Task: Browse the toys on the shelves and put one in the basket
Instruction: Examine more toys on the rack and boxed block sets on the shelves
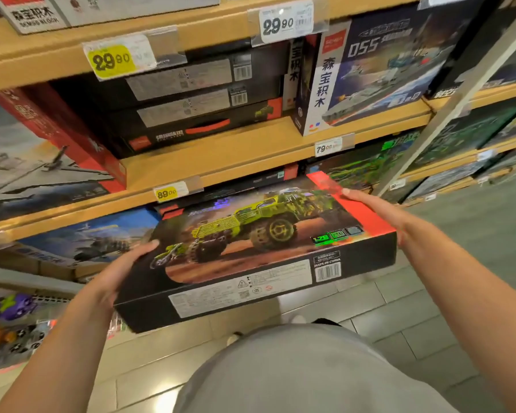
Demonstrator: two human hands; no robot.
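Gripping a long, flat toy box (251, 248) by its two short ends, the person held it level in front of the shelves, roughly at the centre of the view. The left hand (116, 272) clasped the end at eight o'clock, thumb laid over the top face and the fingers hidden beneath. The right hand (379, 213) pressed against the red end at three o'clock, fingers stretched along the edge and palm flat on the side; whether any fingers curled under could not be told. The box lid showed a green off-road truck and a small motorbike on orange ground, and the near side wall carried a white label and a barcode.

Behind the box, at twelve o'clock, wooden shelves (221, 150) rose in tiers. A yellow price tag (165, 193) sat on the shelf edge just beyond the box's far side. On the shelf above it, flat black boxes (191, 108) lay stacked, and an upright warship box (370, 70) stood beside them at one o'clock. A large red-edged box (42, 144) leaned at nine o'clock, and a blue box with a helicopter (87, 236) lay just left of the left hand. Purple and orange soft toys (9, 317) showed low at eight o'clock. Pale floor tiles (399, 308) lay under the box, and grey clothing (295, 371) filled six o'clock. No basket was in view.
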